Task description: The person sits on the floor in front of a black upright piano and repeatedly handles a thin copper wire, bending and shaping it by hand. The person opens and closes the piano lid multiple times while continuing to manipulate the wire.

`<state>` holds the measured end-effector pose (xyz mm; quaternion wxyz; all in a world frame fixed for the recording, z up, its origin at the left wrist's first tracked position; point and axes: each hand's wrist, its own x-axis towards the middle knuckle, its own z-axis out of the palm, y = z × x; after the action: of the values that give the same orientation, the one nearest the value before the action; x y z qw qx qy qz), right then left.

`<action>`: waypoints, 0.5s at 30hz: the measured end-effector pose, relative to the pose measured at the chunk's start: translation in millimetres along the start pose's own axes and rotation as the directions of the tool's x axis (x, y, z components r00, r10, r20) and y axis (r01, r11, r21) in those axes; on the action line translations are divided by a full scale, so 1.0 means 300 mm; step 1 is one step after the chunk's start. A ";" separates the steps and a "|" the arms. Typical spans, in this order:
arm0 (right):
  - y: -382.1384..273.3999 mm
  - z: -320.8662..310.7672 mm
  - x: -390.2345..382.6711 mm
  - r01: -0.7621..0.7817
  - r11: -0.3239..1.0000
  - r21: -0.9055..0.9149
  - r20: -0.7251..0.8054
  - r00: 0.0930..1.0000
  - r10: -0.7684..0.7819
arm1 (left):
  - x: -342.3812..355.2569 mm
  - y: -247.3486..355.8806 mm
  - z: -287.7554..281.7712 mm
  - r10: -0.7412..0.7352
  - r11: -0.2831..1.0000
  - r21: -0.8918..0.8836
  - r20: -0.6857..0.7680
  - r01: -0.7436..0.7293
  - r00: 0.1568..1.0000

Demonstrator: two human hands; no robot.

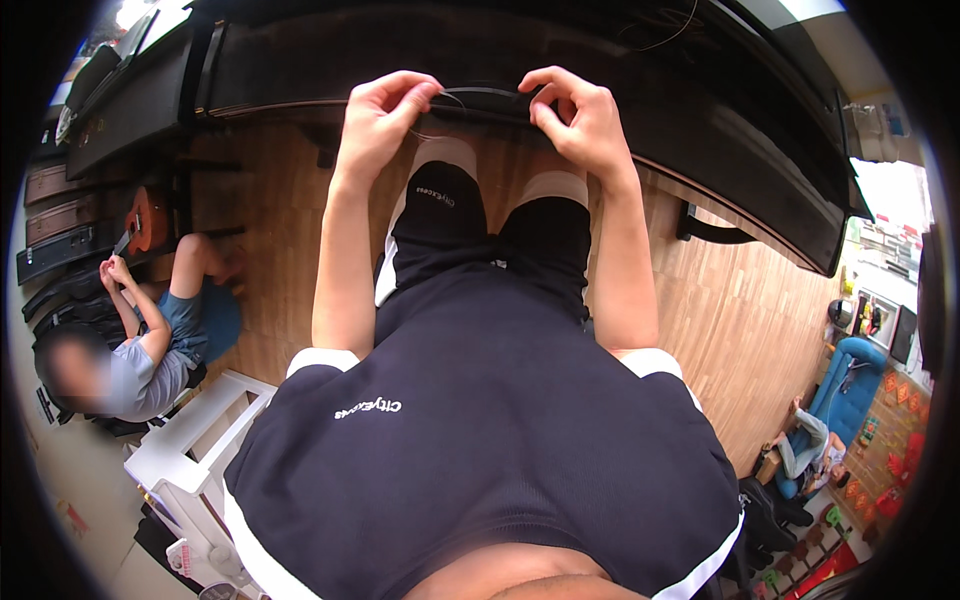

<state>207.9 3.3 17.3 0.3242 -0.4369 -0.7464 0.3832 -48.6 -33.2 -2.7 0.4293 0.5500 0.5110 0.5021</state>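
Between my two hands runs a thin, pale, wire-like strand point(482, 90), slightly bowed, with a loose curl hanging by the left fingers. My left hand point(385, 115) pinches it between thumb and forefinger. At the strand's other end is my right hand point(580, 115), its fingers curled and the forefinger bent towards the thumb. The fingertips seem to grip the strand there, though the exact contact is too small to see. Both hands are raised above my knees, in front of a long glossy black piece of furniture point(330, 60).
Another thin strand point(672, 38) lies on the black surface. At left a person point(150, 350) sits near a guitar point(147, 218) and dark cases. A white wooden frame point(205, 430) stands close on my left. Far right, another person point(815, 455) is by a blue sofa point(845, 390).
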 end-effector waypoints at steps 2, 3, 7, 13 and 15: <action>-0.056 0.028 -0.044 0.077 0.996 0.038 0.016 0.997 -0.078 | -0.012 0.016 0.036 -0.006 1.000 0.026 0.101 0.004 0.995; -0.081 0.040 -0.056 0.036 0.999 0.038 0.059 0.997 -0.039 | -0.020 0.019 0.063 0.007 1.000 0.009 0.137 -0.008 0.991; -0.119 0.052 -0.102 -0.089 0.996 -0.031 0.069 0.994 0.090 | -0.047 0.025 0.142 0.034 0.993 -0.117 0.226 -0.007 0.973; -0.111 0.036 -0.170 -0.114 0.992 0.048 -0.180 0.976 0.121 | -0.068 0.052 0.172 0.018 0.953 -0.298 0.229 0.053 0.973; -0.126 0.031 -0.182 -0.120 0.990 0.070 -0.228 0.964 0.133 | -0.069 0.035 0.157 0.025 0.960 -0.276 0.243 0.045 0.970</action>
<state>207.3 -60.8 37.0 0.3962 -0.5164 -0.6629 0.3700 0.0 -53.0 -0.6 0.5647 0.5388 0.3813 0.4954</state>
